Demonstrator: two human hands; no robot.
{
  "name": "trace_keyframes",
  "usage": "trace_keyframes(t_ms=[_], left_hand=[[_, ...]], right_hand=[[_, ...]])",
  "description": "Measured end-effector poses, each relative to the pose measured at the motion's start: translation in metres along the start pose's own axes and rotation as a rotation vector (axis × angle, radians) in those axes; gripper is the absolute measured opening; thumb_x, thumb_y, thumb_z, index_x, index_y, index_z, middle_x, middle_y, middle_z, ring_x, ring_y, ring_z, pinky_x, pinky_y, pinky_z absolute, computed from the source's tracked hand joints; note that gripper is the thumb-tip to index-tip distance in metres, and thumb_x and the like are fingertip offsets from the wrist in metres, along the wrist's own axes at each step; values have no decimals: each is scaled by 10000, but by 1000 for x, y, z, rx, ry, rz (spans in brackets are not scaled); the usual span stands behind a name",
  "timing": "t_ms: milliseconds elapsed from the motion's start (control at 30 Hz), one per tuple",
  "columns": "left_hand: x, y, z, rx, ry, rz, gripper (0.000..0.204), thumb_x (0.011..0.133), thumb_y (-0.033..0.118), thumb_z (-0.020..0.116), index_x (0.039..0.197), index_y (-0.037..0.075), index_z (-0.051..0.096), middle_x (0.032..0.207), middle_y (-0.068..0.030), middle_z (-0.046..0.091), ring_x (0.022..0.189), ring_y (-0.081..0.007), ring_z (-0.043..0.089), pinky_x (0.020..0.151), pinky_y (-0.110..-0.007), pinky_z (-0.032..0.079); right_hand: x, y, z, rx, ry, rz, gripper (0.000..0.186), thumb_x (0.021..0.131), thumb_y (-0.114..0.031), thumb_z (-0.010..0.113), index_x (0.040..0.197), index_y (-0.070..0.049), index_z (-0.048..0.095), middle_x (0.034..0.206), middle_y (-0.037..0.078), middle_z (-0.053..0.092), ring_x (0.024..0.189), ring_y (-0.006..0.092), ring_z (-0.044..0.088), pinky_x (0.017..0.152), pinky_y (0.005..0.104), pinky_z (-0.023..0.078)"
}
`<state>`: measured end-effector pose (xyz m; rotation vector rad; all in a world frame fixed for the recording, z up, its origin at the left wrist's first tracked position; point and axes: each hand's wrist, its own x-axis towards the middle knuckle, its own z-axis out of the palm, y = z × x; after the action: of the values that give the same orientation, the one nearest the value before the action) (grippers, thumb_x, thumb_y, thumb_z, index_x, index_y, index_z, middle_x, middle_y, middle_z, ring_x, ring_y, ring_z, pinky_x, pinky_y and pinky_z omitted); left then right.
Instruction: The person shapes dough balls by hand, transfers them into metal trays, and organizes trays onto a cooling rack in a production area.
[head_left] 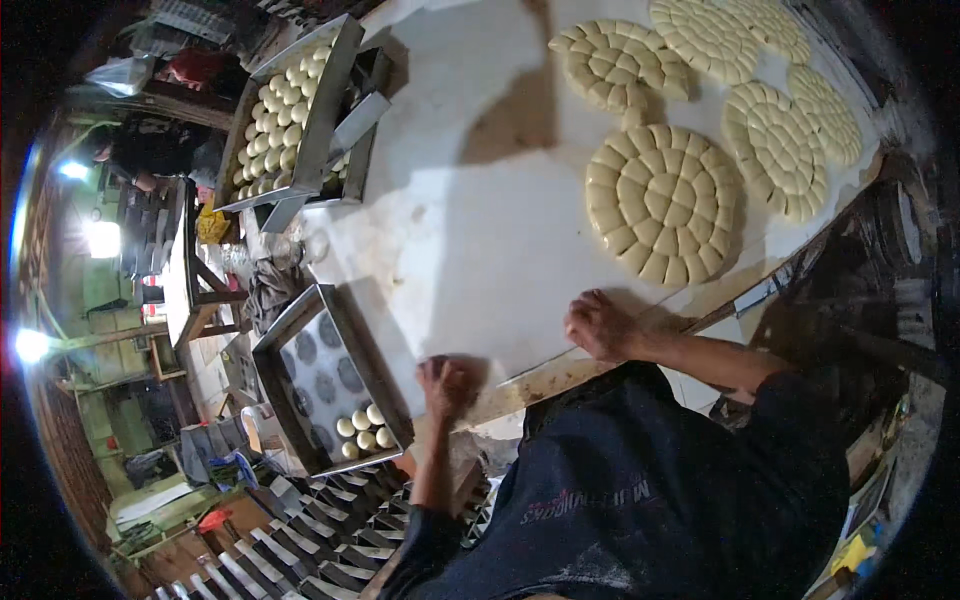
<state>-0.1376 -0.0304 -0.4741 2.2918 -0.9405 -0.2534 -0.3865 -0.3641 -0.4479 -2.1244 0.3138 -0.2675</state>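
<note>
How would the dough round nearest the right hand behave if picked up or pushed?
The scored dough round would likely sag, looking soft, unbaked. It might split along its cuts. Lying flat and wide, it seems unlikely to roll.

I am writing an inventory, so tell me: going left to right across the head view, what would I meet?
Leftmost bright lamp, wooden side table, near tray with dough balls, left hand, right hand, rightmost cut dough round.

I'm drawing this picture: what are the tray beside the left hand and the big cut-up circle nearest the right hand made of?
The tray looks like metal, perhaps steel: its grey, thin walls have a dull shine. The cut-up circle looks like raw dough: pale, smooth, slightly shiny and unbrowned.
</note>
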Motion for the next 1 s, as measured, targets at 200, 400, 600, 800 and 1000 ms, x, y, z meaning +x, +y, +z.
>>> trace_keyframes(t_ms=[200,400,600,800,1000], left_hand=[[118,65,28,143,259,127,260,807,234,802,952,64,671,985,-136,601,974,-350,511,866,-472,430],[20,66,91,166,111,187,277,853,185,679,1084,35,650,1107,-187,631,1105,-393,537,985,-457,435],[61,15,12,291,221,26,197,827,141,660,1021,107,655,1029,-141,633,1010,-366,537,901,-462,445],[72,55,69,232,279,54,163,870,156,634,1002,68,675,986,-125,657,981,-346,572,890,-447,480],[28,2,-8,140,138,-69,191,818,154,700,970,47,655,1006,-124,680,1068,-373,579,954,-512,443]], right_hand=[[96,-9,8,-518,195,-407,265,825,-256,661,897,-5,615,897,151,570,949,372,550,1017,549,399],[26,-7,46,-533,-137,-754,375,784,-340,652,970,-17,680,1023,163,635,1059,381,575,1073,538,408],[108,28,0,-467,49,-447,326,759,-198,668,987,28,609,975,156,607,1015,364,575,1080,559,402],[88,-25,32,-573,-16,-594,187,716,-193,655,804,-34,616,903,127,623,917,305,585,1024,516,448],[124,26,-4,-429,72,-462,167,746,-91,663,857,-8,571,885,141,568,951,340,569,1035,542,421]])
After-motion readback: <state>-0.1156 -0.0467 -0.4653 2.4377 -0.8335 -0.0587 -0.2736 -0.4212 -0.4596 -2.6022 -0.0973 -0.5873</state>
